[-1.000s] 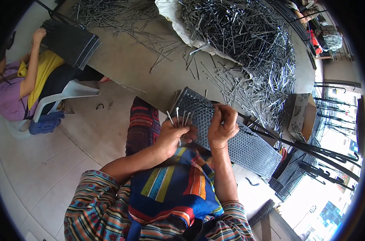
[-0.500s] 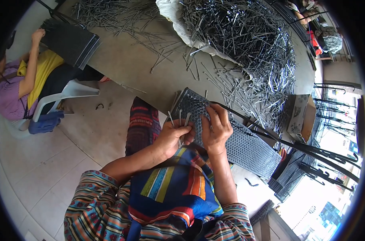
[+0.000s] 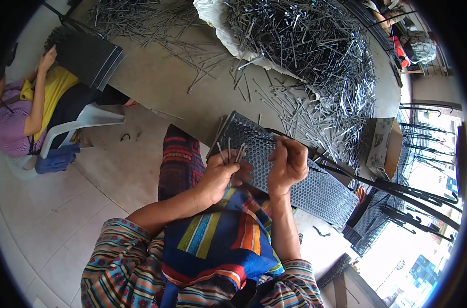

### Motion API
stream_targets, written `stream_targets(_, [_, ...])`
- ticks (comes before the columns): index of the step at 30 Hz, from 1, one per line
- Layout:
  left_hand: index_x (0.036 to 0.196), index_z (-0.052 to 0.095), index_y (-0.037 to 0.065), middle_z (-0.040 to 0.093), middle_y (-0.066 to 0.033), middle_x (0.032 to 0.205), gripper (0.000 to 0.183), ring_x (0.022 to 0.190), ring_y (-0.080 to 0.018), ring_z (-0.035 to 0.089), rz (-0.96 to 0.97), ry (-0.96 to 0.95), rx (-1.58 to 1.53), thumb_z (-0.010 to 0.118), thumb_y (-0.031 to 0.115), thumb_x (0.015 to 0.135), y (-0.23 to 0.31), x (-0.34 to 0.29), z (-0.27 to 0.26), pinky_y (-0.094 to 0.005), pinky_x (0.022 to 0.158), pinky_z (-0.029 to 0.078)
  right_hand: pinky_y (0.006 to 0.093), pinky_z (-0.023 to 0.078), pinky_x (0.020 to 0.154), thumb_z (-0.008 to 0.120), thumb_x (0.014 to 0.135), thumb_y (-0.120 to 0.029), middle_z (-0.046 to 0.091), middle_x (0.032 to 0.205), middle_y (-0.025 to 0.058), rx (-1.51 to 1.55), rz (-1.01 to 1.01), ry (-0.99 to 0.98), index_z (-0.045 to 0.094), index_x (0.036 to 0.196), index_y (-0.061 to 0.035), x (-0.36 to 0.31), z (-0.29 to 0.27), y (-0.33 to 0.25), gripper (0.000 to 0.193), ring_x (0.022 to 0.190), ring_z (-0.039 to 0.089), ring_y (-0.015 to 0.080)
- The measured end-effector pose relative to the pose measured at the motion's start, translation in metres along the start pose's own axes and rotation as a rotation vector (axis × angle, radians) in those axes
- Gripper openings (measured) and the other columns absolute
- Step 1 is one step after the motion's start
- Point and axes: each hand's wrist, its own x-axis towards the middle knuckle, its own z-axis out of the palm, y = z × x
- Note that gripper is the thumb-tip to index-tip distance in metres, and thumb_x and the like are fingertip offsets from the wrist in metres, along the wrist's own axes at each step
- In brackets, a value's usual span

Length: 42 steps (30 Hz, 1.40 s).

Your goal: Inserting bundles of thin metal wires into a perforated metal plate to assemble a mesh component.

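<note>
My left hand is closed around several thin grey headed pins, their ends sticking up past the thumb. Beside it, my right hand is pinched closed above a dark perforated panel. What its fingertips hold, if anything, is too small to make out. The long panel is full of small round holes and slants from the table edge down to the right. Its upper left end lies by my left hand. A dark bar runs from near my right hand along the panel's far side.
A large heap of grey pins lies on a pale sack on the table, with loose pins around it. An open carton and black hooked rods stand right. Another person sits left, touching a black panel.
My right hand has lifted slightly and turned right, its fingers curling away from the panel's surface. My left hand stays nearly in place with the pins. The view has shifted a little.
</note>
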Motion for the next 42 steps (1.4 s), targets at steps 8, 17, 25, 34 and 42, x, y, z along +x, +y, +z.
stream_targets(8, [0.101,0.061,0.004,0.07,-0.0094,0.087,0.013,0.069,-0.0169,0.066,-0.023,0.034,-0.056,0.057,0.003,0.089,0.001,0.003,0.003,-0.0253,0.056,0.048,0.0178,0.043,0.048,0.061,0.086,0.007,0.07,0.084,0.0057,-0.367,-0.251,-0.082,0.061,0.093,-0.0015,0.001,-0.007,0.011,0.011,0.053,0.054,0.0036])
stream_targets(17, [0.095,0.062,0.003,0.069,-0.0097,0.081,0.006,0.067,-0.0177,0.066,-0.015,0.014,-0.086,0.061,0.005,0.089,-0.008,0.008,-0.005,-0.0265,0.056,0.048,0.0246,0.05,0.06,0.068,0.077,0.01,0.068,0.081,0.0075,-0.491,-0.264,-0.146,0.067,0.087,-0.0018,0.009,-0.003,0.002,0.015,0.068,0.064,0.0123])
stream_targets(25, [0.096,0.061,0.002,0.069,-0.0121,0.084,0.007,0.067,-0.0197,0.066,-0.028,-0.033,-0.205,0.058,0.003,0.091,-0.013,0.014,-0.007,-0.0282,0.058,0.049,0.033,0.053,0.065,0.07,0.078,-0.003,0.065,0.098,0.0113,-0.708,-0.352,-0.251,0.07,0.09,-0.0041,0.003,0.003,-0.006,0.012,0.079,0.067,0.0274])
stream_targets(34, [0.103,0.064,0.001,0.07,-0.0132,0.089,0.014,0.076,-0.0211,0.069,-0.164,-0.132,-0.252,0.055,0.005,0.093,-0.004,0.007,0.0,-0.0298,0.064,0.055,0.0189,0.039,0.05,0.067,0.081,0.002,0.065,0.073,0.0025,-0.03,0.423,-0.275,0.064,0.086,-0.0015,-0.006,-0.021,0.004,0.007,0.054,0.05,0.0045])
stream_targets(42, [0.106,0.065,0.001,0.07,-0.0129,0.092,0.017,0.077,-0.0209,0.07,-0.104,-0.034,-0.081,0.054,0.005,0.094,-0.009,0.008,0.001,-0.0304,0.067,0.056,0.0179,0.038,0.044,0.066,0.082,0.008,0.063,0.07,0.0034,-0.057,0.083,0.074,0.059,0.086,-0.0024,0.0,-0.02,-0.002,0.014,0.049,0.049,0.0038])
